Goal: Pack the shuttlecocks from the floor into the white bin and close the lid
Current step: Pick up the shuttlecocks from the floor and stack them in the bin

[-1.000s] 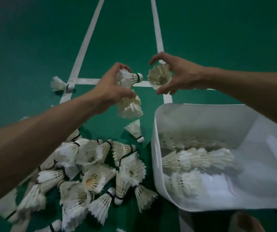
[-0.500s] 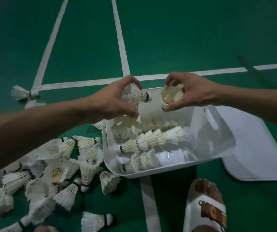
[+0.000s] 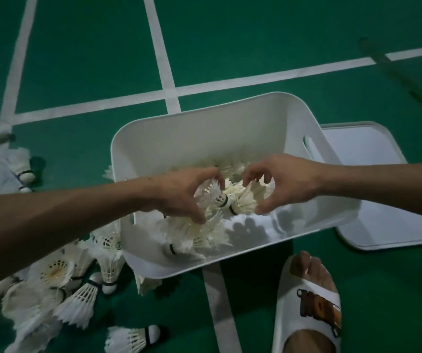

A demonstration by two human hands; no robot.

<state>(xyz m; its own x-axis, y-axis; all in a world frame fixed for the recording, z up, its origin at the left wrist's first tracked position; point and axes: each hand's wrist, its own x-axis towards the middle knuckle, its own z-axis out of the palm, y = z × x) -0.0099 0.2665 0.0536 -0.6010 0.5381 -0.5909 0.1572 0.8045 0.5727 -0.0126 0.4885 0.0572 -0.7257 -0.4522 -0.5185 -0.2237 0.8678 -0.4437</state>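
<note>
Both hands down in the bin, each with a birdie

The left hand (image 3: 187, 197) is over the middle of the white bin (image 3: 204, 133), fingers curled round a feather shuttlecock (image 3: 213, 193). The right hand (image 3: 290, 184) is just beside it, fingers and thumb hooked round a second shuttlecock (image 3: 245, 201), and the two birdies touch nose to skirt. Under the left hand, nested shuttlecocks (image 3: 199, 233) lie against the bin's near-left corner. A loose pile of shuttlecocks (image 3: 77, 299) sits on the green floor (image 3: 255, 34) right against the bin's left wall, with a few strays further out. The lid (image 3: 383, 194) is off, lying flat on the floor at the bin's right side. A foot in a white slide sandal (image 3: 309, 304) stands near the bin's front edge.
</note>
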